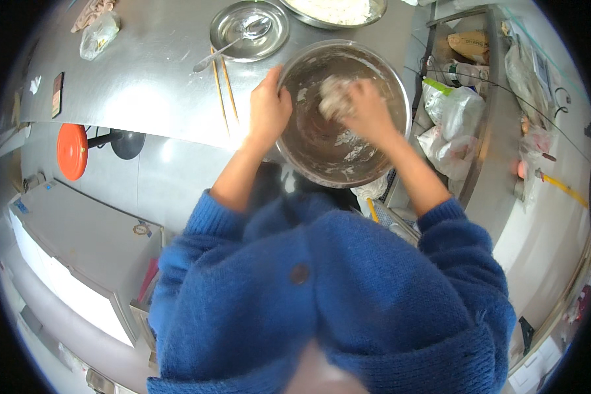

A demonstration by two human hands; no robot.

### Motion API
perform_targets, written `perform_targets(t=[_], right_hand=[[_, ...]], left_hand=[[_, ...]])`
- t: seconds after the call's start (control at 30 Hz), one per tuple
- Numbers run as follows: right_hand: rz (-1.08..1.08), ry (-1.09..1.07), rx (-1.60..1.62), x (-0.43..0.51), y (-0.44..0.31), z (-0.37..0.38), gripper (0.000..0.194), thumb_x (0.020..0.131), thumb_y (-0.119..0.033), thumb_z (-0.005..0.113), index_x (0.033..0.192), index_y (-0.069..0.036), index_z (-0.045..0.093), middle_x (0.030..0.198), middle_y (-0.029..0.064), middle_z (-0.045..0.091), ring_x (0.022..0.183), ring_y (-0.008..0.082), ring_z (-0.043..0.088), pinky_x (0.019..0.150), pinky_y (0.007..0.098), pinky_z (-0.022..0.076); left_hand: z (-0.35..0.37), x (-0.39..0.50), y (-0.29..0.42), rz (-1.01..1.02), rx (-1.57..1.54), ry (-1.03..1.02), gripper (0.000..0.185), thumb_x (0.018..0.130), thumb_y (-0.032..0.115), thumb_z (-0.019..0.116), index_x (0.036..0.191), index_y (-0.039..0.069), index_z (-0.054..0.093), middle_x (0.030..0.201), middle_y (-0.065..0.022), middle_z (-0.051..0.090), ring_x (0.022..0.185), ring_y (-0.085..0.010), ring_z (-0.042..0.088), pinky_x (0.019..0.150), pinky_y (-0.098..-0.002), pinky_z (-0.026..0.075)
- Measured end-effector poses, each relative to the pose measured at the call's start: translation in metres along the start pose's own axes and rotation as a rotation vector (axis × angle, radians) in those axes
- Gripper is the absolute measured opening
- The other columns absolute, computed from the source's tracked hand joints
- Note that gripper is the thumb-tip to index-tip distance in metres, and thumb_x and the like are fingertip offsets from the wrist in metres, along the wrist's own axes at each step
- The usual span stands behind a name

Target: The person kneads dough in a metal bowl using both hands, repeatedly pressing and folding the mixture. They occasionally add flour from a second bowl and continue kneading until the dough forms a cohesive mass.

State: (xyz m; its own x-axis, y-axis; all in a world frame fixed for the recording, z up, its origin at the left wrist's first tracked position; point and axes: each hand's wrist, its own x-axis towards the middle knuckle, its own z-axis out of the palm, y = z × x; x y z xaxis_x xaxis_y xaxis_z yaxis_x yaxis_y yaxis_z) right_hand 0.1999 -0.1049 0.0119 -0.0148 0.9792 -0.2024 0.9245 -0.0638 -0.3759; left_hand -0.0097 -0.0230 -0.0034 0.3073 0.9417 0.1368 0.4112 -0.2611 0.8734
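A large steel mixing bowl (pixel 320 162) stands at the table's front edge, tilted a little towards me. My left hand (pixel 271 106) grips its left rim, thumb over the edge. Inside the bowl, my right hand (pixel 367 111) is closed on a lump of dough (pixel 335 98); both are blurred. Smears and flakes of dough or flour cling to the bowl's wall and bottom. The fingertips of my right hand are partly hidden by the dough.
On the steel table (pixel 152 83) lie a steel dish (pixel 221 29) holding a spoon (pixel 258 28), chopsticks (pixel 221 88), a phone (pixel 57 94) and a plastic bag (pixel 100 35). A flour-filled bowl (pixel 332 10) is at the back. Right is a shelf with bags (pixel 455 118); left, an orange stool (pixel 72 151) and a chest freezer (pixel 88 221).
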Motion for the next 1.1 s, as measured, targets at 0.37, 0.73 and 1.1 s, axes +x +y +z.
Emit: perform_targets(t=[0.37, 0.73, 1.1], right_hand=[[0.088, 0.250, -0.368, 0.042, -0.020, 0.044, 0.050, 0.079, -0.044, 0.067, 0.110, -0.006, 0.058, 0.108, 0.0105, 0.052, 0.105, 0.0298, 0.049, 0.086, 0.0463, 0.0410], [-0.469, -0.099, -0.490, 0.011, -0.065, 0.056, 0.024, 0.083, -0.024, 0.058, 0.102, -0.010, 0.062, 0.104, 0.0047, 0.056, 0.101, 0.0222, 0.053, 0.078, 0.0394, 0.0437], [-0.371, -0.129, -0.282, 0.028, -0.012, 0.052, 0.054, 0.076, -0.033, 0.069, 0.122, -0.009, 0.055, 0.119, 0.0091, 0.055, 0.109, 0.0270, 0.050, 0.097, 0.0432, 0.0386]], left_hand=[[0.003, -0.002, 0.006, -0.057, -0.047, -0.040, 0.037, 0.081, -0.004, 0.051, 0.118, -0.005, 0.052, 0.092, -0.0291, 0.064, 0.087, -0.0444, 0.063, 0.076, -0.0458, 0.051], [0.001, -0.003, 0.006, -0.071, -0.022, 0.018, 0.037, 0.078, -0.006, 0.051, 0.115, -0.006, 0.053, 0.090, -0.0295, 0.063, 0.083, -0.0454, 0.062, 0.073, -0.0461, 0.049], [-0.002, -0.005, -0.002, 0.047, 0.029, 0.019, 0.039, 0.083, 0.000, 0.055, 0.121, -0.004, 0.051, 0.085, -0.0272, 0.063, 0.073, -0.0410, 0.064, 0.066, -0.0420, 0.050]])
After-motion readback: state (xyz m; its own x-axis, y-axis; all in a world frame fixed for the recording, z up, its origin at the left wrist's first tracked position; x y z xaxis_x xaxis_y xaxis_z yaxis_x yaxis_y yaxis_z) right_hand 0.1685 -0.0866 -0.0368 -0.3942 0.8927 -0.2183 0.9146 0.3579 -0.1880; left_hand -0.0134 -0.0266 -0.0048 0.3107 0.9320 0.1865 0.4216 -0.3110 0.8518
